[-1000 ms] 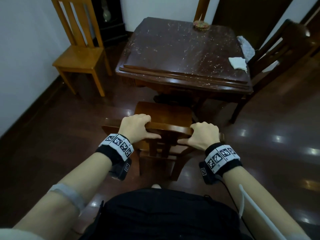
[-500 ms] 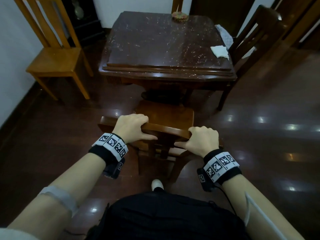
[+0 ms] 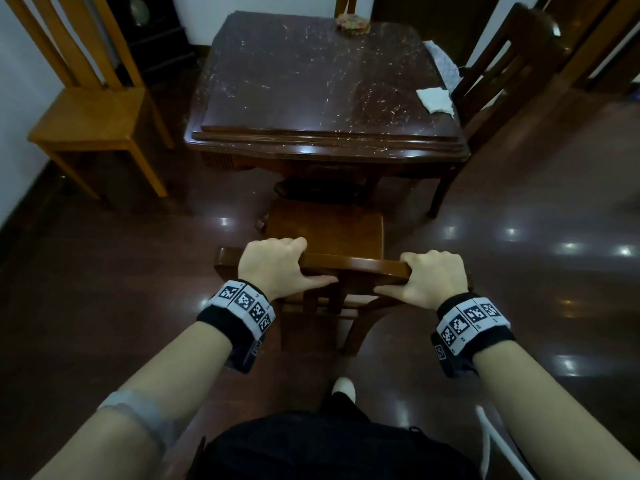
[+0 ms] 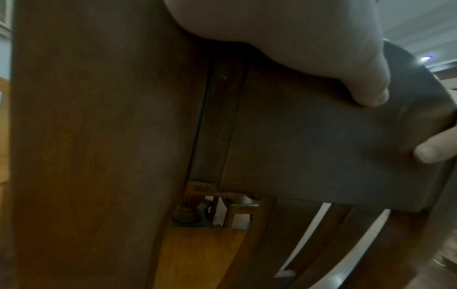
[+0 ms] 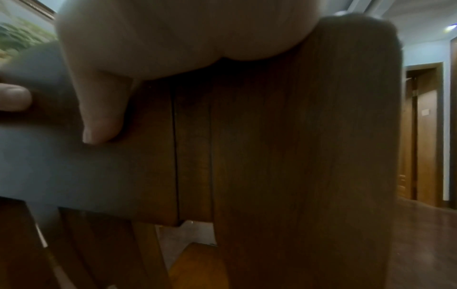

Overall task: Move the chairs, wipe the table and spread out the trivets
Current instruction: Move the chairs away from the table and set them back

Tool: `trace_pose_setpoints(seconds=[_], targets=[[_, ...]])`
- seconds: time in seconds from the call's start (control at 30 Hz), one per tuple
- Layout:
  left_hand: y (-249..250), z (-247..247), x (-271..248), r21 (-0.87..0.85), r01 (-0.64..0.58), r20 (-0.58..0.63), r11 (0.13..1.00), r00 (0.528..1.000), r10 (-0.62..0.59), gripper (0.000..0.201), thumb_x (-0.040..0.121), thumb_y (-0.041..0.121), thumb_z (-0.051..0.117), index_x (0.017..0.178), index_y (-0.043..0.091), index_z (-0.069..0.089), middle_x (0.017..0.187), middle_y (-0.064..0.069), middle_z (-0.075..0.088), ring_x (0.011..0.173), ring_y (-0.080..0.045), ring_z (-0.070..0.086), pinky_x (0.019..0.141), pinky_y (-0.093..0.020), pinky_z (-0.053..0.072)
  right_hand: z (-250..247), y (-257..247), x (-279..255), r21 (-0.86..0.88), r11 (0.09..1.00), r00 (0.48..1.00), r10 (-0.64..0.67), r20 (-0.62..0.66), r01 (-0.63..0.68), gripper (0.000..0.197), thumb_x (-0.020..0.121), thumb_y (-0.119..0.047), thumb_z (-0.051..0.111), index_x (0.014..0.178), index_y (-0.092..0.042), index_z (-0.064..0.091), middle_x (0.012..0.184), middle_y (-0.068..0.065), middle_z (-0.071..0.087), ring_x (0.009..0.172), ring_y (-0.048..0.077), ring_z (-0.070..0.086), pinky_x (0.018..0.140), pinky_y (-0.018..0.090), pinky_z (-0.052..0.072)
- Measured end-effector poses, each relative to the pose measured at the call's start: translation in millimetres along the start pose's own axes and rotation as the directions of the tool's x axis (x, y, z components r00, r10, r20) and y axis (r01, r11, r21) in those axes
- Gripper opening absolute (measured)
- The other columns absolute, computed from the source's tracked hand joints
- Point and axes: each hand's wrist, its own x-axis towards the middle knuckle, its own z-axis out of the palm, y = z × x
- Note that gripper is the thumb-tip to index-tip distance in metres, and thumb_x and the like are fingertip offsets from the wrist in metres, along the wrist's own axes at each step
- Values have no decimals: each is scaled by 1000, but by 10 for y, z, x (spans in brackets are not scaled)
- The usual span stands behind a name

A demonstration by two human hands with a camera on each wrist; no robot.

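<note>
Both hands, left (image 3: 273, 266) and right (image 3: 433, 278), clamp the top rail of a chair (image 3: 325, 230) standing clear of the table (image 3: 322, 84); solid wood, it looks heavy and rigid, its rail the natural hold.

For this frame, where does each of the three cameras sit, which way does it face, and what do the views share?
Head: worn on the head, looking forward and down at the table; both forearms show, left hand and right hand gripping the dark chair.
Left wrist: under the left hand, facing the chair's top rail; thumb shows.
Right wrist: under the right hand, facing the same rail.
Shared: all three show the dark chair; each wrist view catches the other hand's thumb tip.
</note>
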Motion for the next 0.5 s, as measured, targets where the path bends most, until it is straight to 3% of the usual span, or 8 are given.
trace_pose_setpoints(seconds=[0.27,0.5], targets=[[96,-52,460,33,80,75,996,994,-82,69,66,93,33,75,26,45,65,13,50,58,-9,51,51,-24,34,18,321,414,19,998,998,-67,-18,67,65,70,-88,42,82,-26,57,68,-8,58,68,17,62,64,29,48],[289,-1,898,32,144,88,989,985,-147,69,65,93,31,76,26,48,61,13,45,54,-6,44,48,-23,25,66,731,854,2,989,987,-146,-66,147,65,71,-87,42,80,-24,56,64,-9,55,58,14,55,56,26,43]])
